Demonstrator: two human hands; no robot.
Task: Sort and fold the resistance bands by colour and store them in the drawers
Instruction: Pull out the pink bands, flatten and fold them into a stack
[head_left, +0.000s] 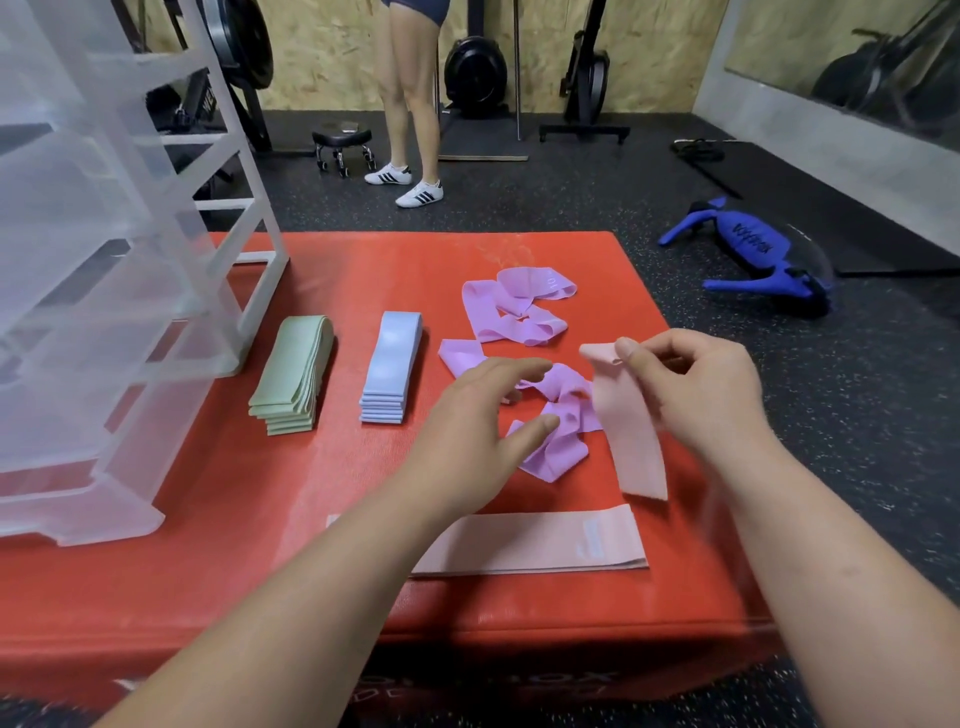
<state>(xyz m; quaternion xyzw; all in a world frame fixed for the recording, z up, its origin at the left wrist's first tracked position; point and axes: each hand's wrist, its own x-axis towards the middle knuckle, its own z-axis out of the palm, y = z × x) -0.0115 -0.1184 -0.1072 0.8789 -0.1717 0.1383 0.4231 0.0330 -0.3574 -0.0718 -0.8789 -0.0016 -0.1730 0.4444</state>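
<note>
On the left of the red padded box (363, 280) stands a clear plastic drawer unit (104, 260), its drawers pushed in; through the frosted walls I cannot make out any contents. Just right of it lies a neat stack of folded green bands (293, 382), and beside that, a little apart, a stack of folded blue bands (389, 371). Further right the left hand (478, 415) hovers with fingers loosely spread and holding nothing, its fingertips over a loose tangle of purple bands (558, 415); more purple bands (514, 312) lie crumpled behind. Near the front edge a pink band (545, 543) lies flat, partly under the left forearm. The right hand (696, 389) pinches the top end of another pink band (631, 431) between thumb and fingers, so it hangs down just right of the purple tangle, its lower end close above the flat one. On the floor beyond, to the right, lies a blue bag (753, 254).
</note>
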